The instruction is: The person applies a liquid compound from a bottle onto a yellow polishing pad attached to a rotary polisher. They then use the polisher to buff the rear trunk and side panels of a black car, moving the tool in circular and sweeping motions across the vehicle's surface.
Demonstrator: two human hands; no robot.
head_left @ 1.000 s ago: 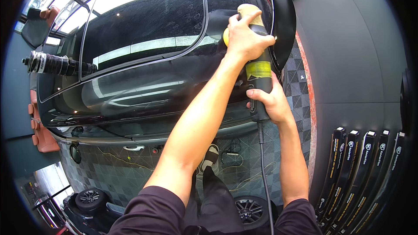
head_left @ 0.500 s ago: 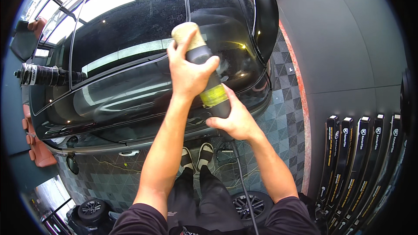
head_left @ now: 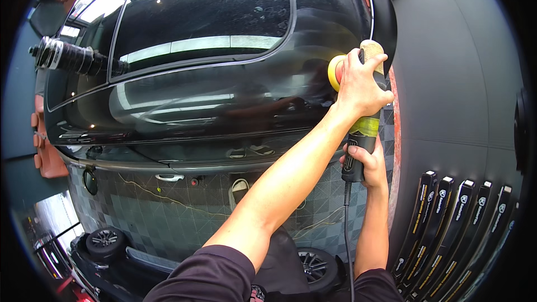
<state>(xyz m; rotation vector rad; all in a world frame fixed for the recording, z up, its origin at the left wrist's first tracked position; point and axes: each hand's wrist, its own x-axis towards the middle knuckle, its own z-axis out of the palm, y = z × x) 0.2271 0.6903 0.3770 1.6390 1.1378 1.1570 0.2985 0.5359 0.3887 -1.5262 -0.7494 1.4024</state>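
Both hands hold a black electric polisher point(head_left: 354, 172) with a band of yellow-green tape round its body. My left hand point(head_left: 359, 85) is wrapped over its tan-covered head. My right hand point(head_left: 373, 162) closes round the rear of the body, near the power cord point(head_left: 347, 218). The yellow pad point(head_left: 334, 72) faces the glossy black car panel point(head_left: 246, 86), close to the rear edge of the car; whether it touches the paint I cannot tell. Hazy marks show on the paint left of the pad.
The cord runs down past my legs. Several long black boxes point(head_left: 414, 212) stand against the grey wall point(head_left: 453, 78) at right. A dark wrapped roll point(head_left: 72, 57) is at far left. Wheels point(head_left: 106, 239) and tan seats point(head_left: 51, 154) lie around. A thin cable point(head_left: 168, 206) crosses the tiled floor.
Both hands have carried the polisher to the right along the car toward its rear end. It is now more upright, and its yellow pad shows against the panel. My body has shifted too.
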